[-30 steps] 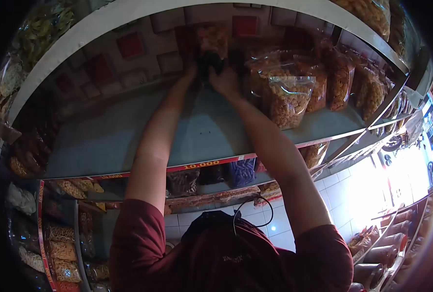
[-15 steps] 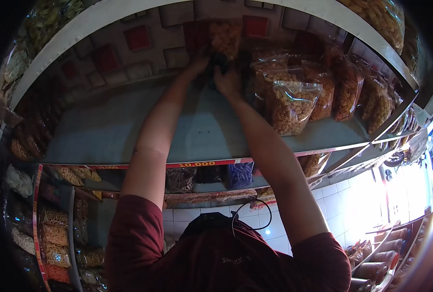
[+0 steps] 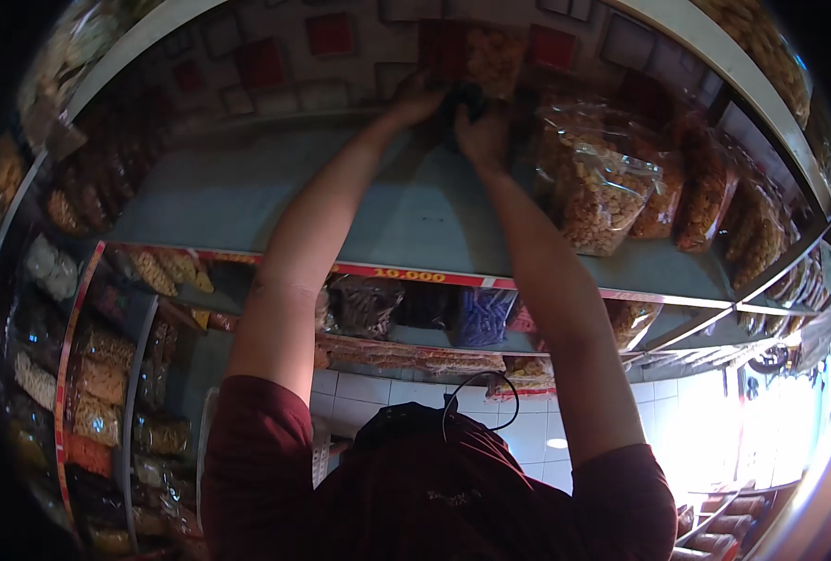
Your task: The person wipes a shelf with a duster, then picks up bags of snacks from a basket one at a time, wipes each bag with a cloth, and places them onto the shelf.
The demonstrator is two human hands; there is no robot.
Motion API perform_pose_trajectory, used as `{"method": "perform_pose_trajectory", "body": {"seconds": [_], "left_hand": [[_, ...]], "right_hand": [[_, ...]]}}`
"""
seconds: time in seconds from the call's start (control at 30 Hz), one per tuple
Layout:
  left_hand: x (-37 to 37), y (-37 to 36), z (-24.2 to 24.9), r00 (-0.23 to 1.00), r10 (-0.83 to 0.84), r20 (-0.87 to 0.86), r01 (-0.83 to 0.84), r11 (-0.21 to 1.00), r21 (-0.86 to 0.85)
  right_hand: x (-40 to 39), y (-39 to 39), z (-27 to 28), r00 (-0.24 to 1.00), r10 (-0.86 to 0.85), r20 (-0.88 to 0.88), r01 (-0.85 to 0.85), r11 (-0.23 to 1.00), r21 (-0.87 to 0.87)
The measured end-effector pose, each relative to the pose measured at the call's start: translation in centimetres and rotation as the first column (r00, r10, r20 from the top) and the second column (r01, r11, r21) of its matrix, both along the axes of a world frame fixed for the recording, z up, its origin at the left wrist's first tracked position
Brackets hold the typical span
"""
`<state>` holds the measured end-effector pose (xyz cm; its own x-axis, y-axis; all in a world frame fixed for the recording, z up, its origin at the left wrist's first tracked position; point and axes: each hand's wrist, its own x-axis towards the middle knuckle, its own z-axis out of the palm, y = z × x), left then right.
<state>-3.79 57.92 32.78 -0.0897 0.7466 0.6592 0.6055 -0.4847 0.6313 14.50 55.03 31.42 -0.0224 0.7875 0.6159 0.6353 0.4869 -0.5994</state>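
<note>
Both my arms stretch over a grey-blue shelf (image 3: 238, 187) toward its dim back. My right hand (image 3: 483, 136) has its fingers bent against a small dark item (image 3: 464, 96) that I cannot make out. On the other side of that item is my left hand (image 3: 417, 101), its fingers lost in shadow. A clear bag of light brown snacks (image 3: 493, 61) stands upright just behind the hands, near the patterned back wall. To the right, a larger clear bag of snack pieces (image 3: 607, 201) stands on the shelf.
More snack bags (image 3: 705, 201) stand along the right of the shelf. A red price strip (image 3: 411, 275) edges its front. Lower shelves hold bags of dark and blue items (image 3: 483, 316). At left are stacked bags (image 3: 98, 379); a white frame (image 3: 715, 56) arches above.
The view has shifted, so the shelf and bags sit further right. Both hands are still at the dark item, in much the same pose.
</note>
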Motion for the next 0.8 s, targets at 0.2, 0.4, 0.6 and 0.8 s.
{"method": "perform_pose_trajectory", "body": {"seconds": [0.2, 0.4, 0.6, 0.8], "left_hand": [[-1.6, -13.8, 2.9, 0.998, -0.055, -0.034, 0.050, 0.990, -0.132], [-6.3, -31.5, 2.3, 0.991, 0.129, 0.037, -0.127, 0.991, -0.047], [-13.4, -49.7, -3.6, 0.907, 0.399, 0.136, -0.401, 0.916, -0.013], [-20.2, -66.2, -13.3, 0.757, 0.586, 0.290, -0.574, 0.808, -0.135]], "right_hand": [[-0.9, -0.1, 0.5, 0.997, 0.067, -0.037, -0.058, 0.979, 0.194], [-6.5, -11.9, 4.0, 0.925, 0.378, 0.035, -0.376, 0.898, 0.227], [-14.5, -30.3, 4.4, 0.694, 0.718, -0.056, -0.700, 0.691, 0.178], [-23.0, -46.8, -4.4, 0.398, 0.916, -0.040, -0.915, 0.393, -0.094]]}}
